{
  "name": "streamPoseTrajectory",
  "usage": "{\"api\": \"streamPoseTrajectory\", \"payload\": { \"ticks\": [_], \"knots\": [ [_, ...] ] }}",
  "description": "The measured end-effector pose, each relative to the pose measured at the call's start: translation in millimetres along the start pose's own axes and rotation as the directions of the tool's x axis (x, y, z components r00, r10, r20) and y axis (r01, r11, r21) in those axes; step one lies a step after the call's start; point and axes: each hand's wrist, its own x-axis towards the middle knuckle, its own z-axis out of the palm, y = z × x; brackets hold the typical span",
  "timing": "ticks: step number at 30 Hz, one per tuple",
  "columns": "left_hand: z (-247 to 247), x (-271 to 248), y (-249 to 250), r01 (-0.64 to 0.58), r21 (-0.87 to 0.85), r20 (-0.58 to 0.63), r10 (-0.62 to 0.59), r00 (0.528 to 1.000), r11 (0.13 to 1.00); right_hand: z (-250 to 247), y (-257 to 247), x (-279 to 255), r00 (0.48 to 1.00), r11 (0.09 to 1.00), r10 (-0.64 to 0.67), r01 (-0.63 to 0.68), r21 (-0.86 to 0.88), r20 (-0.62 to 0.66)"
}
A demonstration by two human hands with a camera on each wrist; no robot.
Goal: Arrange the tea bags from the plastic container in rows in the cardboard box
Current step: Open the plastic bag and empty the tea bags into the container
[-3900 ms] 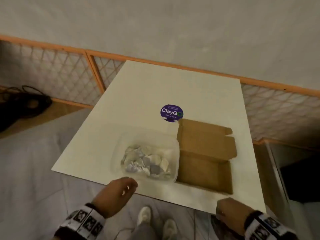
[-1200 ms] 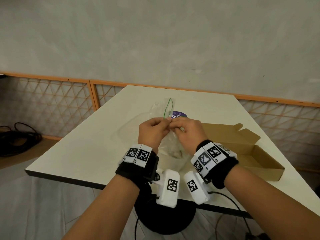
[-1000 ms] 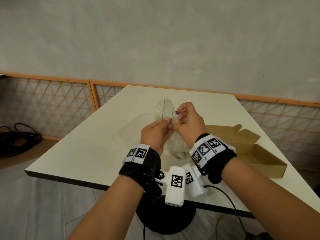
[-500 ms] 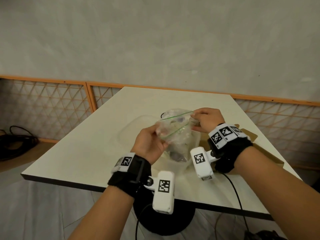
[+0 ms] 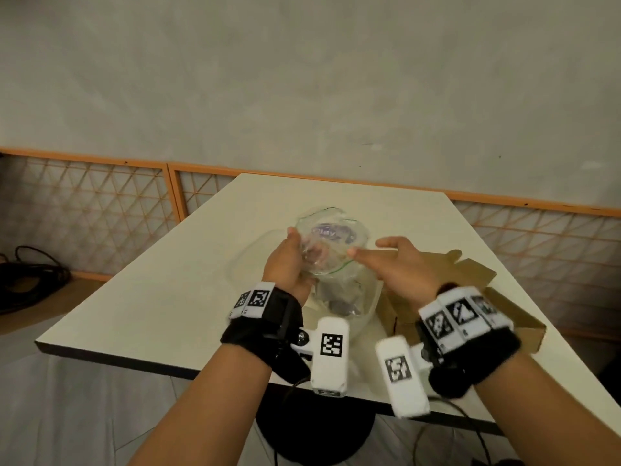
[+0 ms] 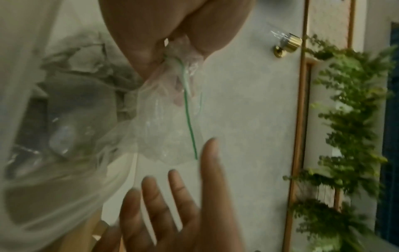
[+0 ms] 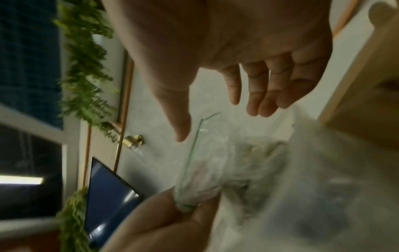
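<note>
At frame centre, left hand (image 5: 285, 264) pinching clear bag (image 5: 331, 250) rim; right hand (image 5: 398, 264) spread wide, empty. Could spill tea bags (image 5: 341, 302) onto worktop (image 5: 174, 287) if single pinch slips.

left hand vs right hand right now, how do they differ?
The left hand pinches the rim of the clear bag; the right hand holds nothing. The left hand's fingers are curled; the right hand's fingers are straight and spread. Both are raised over the table, either side of the bag.
</note>
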Motion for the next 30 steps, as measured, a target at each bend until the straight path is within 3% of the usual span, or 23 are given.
{"api": "streamPoseTrajectory", "payload": {
  "ticks": [2,3,5,6,8,11,17,21,22,24,26,30],
  "knots": [
    [-5,2,-2,0.002,-0.115,-0.036,-0.006,0.999,0.993,-9,20,-18,0.992,0.987,-0.093,0.08,-0.142,-0.085],
    [-9,2,-2,-0.005,-0.155,-0.047,-0.003,0.999,0.988,-17,33,-25,0.979,0.951,-0.135,0.085,-0.299,-0.151],
    [-18,7,-3,-0.029,-0.203,-0.068,0.016,0.998,0.979,-31,60,-38,0.979,0.781,-0.119,-0.011,-0.624,-0.167],
    [-21,8,-3,-0.035,-0.223,-0.075,0.018,0.997,0.974,-35,72,-43,0.991,0.705,-0.049,-0.055,-0.707,-0.127],
    [-21,11,-3,-0.023,-0.255,-0.059,0.008,0.998,0.967,-33,90,-49,0.996,0.661,0.074,-0.08,-0.746,-0.041],
    [-14,10,-7,-0.007,-0.304,-0.019,0.001,1.0,0.953,-13,98,-50,0.999,0.635,0.037,-0.032,-0.772,-0.01],
    [-5,7,-14,-0.036,-0.36,-0.04,0.023,0.999,0.932,25,86,-44,0.997,0.687,-0.039,-0.018,-0.726,-0.062],
    [-4,7,-9,-0.021,-0.362,-0.045,0.005,0.999,0.932,25,86,-38,0.997,0.749,-0.041,-0.014,-0.663,-0.068],
    [-5,7,-7,-0.011,-0.359,-0.055,-0.01,0.998,0.933,23,85,-35,0.99,0.819,-0.076,-0.006,-0.574,-0.118],
    [-6,6,-5,-0.003,-0.301,-0.068,-0.018,0.998,0.954,16,72,-33,0.949,0.97,-0.146,0.08,-0.231,-0.281],
    [-5,3,-4,-0.025,-0.239,-0.096,0.002,0.995,0.971,15,49,-28,0.935,0.983,-0.137,0.17,0.073,-0.329],
    [-3,-8,-4,-0.022,-0.193,-0.039,0.015,0.999,0.981,28,10,-8,0.985,0.996,-0.084,0.088,0.024,-0.148]
  ]
}}
